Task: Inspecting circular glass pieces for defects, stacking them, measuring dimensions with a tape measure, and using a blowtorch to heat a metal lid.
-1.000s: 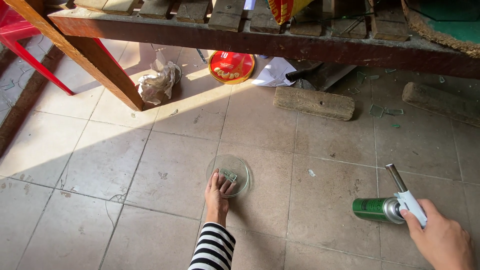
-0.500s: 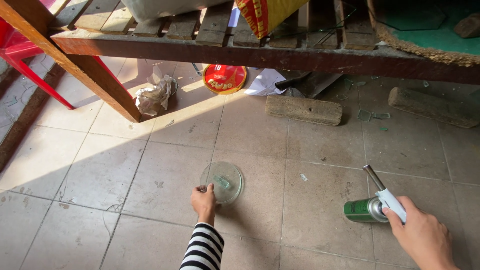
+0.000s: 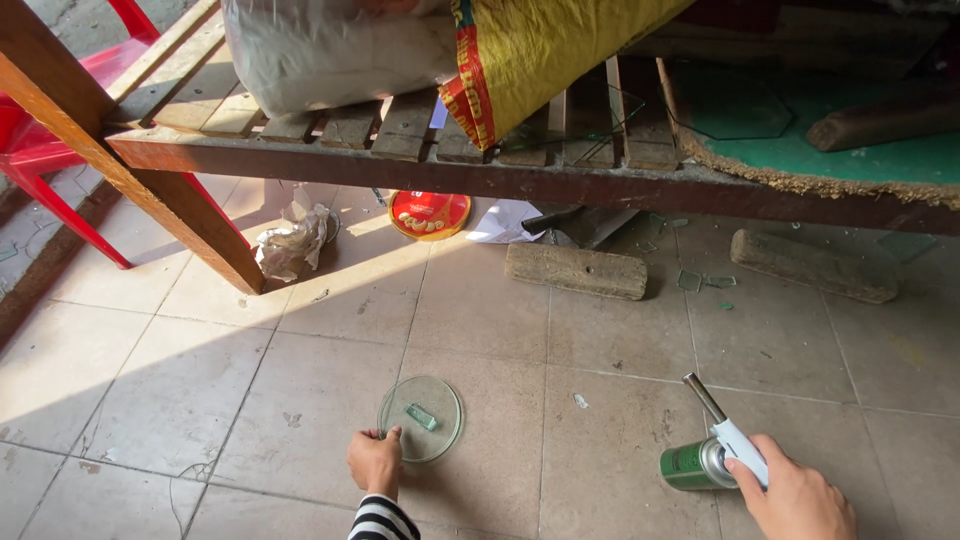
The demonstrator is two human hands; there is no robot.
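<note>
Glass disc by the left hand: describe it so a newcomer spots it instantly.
On the tiled floor in front of the wooden bench, the glass disc lies flat at the left hand. It is round and clear, with a small glass shard on top, unlike the green torch canister to its right.

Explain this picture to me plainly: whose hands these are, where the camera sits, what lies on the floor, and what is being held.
There is no machine here. One camera is worn on a person's head and looks down at that person's two bare hands over a tiled floor. The left hand, in a striped sleeve, touches the edge of a round glass disc lying flat on the tiles, with a small glass piece on it. The right hand grips a gas torch mounted on a green canister. Farther off stand a wooden bench bearing sacks, with a red lid, crumpled plastic and two wooden blocks on the floor.
</note>
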